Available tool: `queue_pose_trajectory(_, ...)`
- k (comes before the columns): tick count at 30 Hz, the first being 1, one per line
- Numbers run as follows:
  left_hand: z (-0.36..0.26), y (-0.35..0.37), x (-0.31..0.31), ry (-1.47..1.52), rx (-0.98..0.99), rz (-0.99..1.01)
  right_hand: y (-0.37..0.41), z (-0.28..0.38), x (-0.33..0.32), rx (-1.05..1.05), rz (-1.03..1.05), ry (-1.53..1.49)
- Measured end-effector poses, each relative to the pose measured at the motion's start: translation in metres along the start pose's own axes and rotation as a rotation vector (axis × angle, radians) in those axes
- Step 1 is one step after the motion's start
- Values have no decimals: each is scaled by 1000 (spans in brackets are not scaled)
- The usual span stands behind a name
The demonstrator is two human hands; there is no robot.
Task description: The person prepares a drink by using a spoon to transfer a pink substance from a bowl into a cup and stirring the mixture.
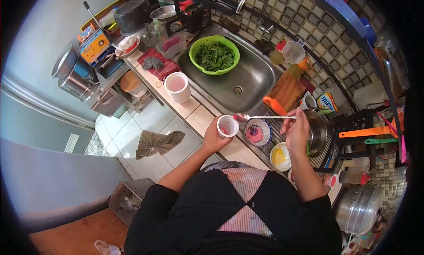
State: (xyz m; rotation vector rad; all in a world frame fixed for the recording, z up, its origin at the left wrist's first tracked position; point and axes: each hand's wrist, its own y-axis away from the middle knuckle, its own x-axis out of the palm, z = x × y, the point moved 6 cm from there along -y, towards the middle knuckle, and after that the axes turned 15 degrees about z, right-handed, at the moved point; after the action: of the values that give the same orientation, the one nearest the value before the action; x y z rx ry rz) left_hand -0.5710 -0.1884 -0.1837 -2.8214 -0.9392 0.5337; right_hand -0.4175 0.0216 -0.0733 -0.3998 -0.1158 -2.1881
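My left hand (215,136) is wrapped round a small white plastic cup (228,125) with a little pink stuff inside. Between the fingers of my right hand (295,130) is the handle of a metal spoon (267,117); its bowl, coated in pink, hangs just right of the cup's rim. Below the spoon stands a patterned bowl (259,132) with pink contents. A white bowl holding something yellow (280,156) sits nearer my body. To the left, a taller white cup with pinkish contents (177,88) stands on the tiled counter edge.
In the steel sink (251,85) sits a green basket (235,63) of leafy greens. A wooden cutting board (285,92) and an orange handle (274,105) lie by the sink's right end. Beyond my right hand is a metal pan (316,133). A red cloth (165,71) lies on the counter.
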Motion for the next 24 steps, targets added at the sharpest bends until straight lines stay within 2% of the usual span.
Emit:
queue_pose_trajectory(3, 1, 0, 1, -15, 9, 6, 3, -9, 8, 3, 52, 105)
queue_pose_trajectory(5, 4, 0, 1, -16, 13, 22, 4, -11, 14, -31, 135, 340)
queue_pose_trajectory(7, 9, 0, 3, -17, 18, 39, 6, -11, 24, -23, 196, 374)
queue_pose_trajectory(11, 16, 0, 6, -58, 46, 45, 10, 1, 43, -177, 330, 605)
queue_pose_trajectory(13, 13, 0, 5, -74, 55, 40, 18, 24, 71, -453, 539, 989)
queue_pose_trajectory(14, 12, 0, 5, -63, 56, 38, 16, 26, 74, -455, 542, 988)
queue_pose_trajectory(16, 11, 0, 4, -53, 54, 38, 23, 27, 93, -633, 736, 1113)
queue_pose_trajectory(17, 12, 0, 4, -35, 44, 41, 23, 30, 97, -632, 734, 1113)
queue_pose_trajectory(19, 12, 0, 6, -14, 34, 44, 32, 38, 112, -784, 807, 1248)
queue_pose_trajectory(20, 12, 1, 5, 2, 23, 44, 32, 40, 116, -783, 809, 1249)
queue_pose_trajectory(22, 14, 1, 5, 16, 12, 43, 36, 26, 126, -678, 1065, 1404)
queue_pose_trajectory(23, 14, 1, 5, 2, 26, 45, 36, 25, 126, -679, 1065, 1402)
queue_pose_trajectory(24, 13, 1, 5, -10, 40, 45, 37, 31, 126, -762, 979, 1371)
